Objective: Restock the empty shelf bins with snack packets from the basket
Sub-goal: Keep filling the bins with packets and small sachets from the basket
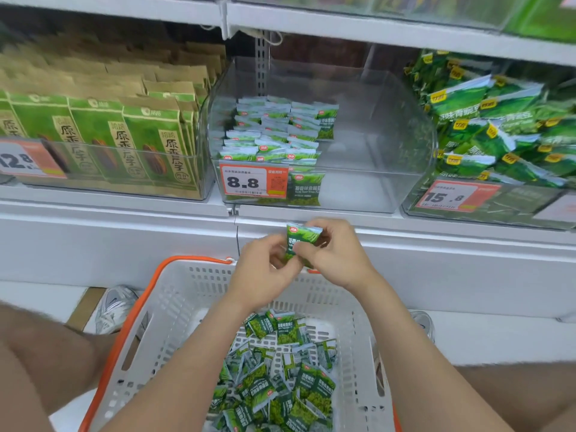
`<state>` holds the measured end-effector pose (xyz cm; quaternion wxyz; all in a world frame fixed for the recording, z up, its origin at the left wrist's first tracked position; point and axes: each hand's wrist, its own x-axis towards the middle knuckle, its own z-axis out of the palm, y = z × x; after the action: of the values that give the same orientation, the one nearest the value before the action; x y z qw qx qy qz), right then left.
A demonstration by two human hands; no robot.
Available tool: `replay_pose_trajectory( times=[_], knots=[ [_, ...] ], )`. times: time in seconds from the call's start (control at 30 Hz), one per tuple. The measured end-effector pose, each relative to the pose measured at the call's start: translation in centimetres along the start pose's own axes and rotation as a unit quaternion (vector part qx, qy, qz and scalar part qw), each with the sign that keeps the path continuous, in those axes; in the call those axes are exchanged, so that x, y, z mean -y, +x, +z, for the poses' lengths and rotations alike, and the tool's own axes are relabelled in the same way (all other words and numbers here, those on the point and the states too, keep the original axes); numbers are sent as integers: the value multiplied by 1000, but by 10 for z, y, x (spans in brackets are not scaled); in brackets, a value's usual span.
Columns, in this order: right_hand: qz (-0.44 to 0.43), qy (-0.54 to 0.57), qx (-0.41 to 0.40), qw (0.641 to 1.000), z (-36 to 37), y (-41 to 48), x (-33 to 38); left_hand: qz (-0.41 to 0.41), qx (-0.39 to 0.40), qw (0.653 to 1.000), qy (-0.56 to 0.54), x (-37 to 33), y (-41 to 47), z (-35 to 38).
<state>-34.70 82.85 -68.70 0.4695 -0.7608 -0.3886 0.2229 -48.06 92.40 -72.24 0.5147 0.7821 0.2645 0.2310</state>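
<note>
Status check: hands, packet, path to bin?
Left hand and right hand both pinching green packet above basket. Clear bin part filled, right side bare. Nothing between packet and bin.

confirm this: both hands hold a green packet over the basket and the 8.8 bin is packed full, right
No. In the head view the 8.8 bin is only partly filled: packets fill its left side, its right side is bare. The left hand and right hand do hold a green packet over the basket.

One packet [303, 236] — pinched between left grip [265, 271] and right grip [338, 255].
</note>
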Motion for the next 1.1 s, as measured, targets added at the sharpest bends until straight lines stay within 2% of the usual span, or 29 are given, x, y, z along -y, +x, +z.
replay_pose_trajectory(
  times=[0.07, 0.17, 0.23, 0.3, 0.4, 0.57, 0.7, 0.8, 0.87, 1.1],
  knots=[
    [-105, -76, -113, 985, -9, 2, 38, 103, -69, 987, 104, -22, 10, -6],
    [-186, -5, -280, 942, -24, 8, 84, 206, -210, 947, 129, -64, 25, -17],
    [-191, -14, -340, 921, -36, 23, 100, 240, -271, 922, 134, -86, 41, -26],
    [-179, -65, -342, 920, -50, 43, 104, 284, -286, 897, 184, -102, 60, -38],
    [-115, -171, -265, 942, -66, 79, 99, 310, -213, 878, 295, -112, 92, -54],
    [54, -298, -187, 935, -76, 144, 93, 212, -62, 859, 462, -116, 132, -68],
    [156, -380, -127, 903, -79, 201, 87, 146, 22, 872, 466, -107, 141, -69],
    [140, -470, -86, 867, -76, 235, 79, 122, 58, 877, 460, -105, 144, -69],
    [122, -492, -83, 858, -74, 252, 74, 110, 70, 883, 451, -105, 146, -70],
    [123, -413, -138, 892, -77, 267, 62, 93, 78, 887, 445, -106, 147, -68]
  ],
)
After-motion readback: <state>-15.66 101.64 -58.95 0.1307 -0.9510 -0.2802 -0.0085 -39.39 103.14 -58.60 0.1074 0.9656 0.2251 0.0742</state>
